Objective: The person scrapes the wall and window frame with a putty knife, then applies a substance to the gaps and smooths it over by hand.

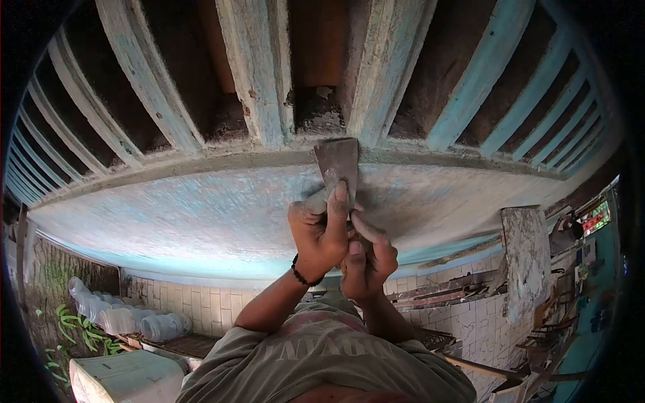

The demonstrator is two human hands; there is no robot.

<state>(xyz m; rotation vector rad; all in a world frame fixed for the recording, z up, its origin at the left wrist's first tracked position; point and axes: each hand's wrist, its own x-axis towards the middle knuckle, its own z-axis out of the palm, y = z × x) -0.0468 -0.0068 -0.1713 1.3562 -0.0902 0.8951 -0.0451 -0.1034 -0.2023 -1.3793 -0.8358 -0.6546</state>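
A scraper (337,160) with a flat, worn metal blade is held upright in front of me, the blade's wide end against the ledge (255,160) under the bars. My left hand (317,232), with a dark beaded bracelet at the wrist, is closed on the lower part of the blade, a finger pressed along its face. Just below and to the right, my right hand (369,260) is closed around the handle, which is mostly hidden by the fingers. Both hands look dusty. Behind them stands a low wall (222,208) with patchy, scuffed pale blue paint.
Worn blue-white bars (255,74) rise from the ledge, with dark gaps between. At lower left are several clear plastic containers (161,327) and a whitish box-like object (127,376). A weathered board (526,262) leans at the right, near piled scrap wood and metal.
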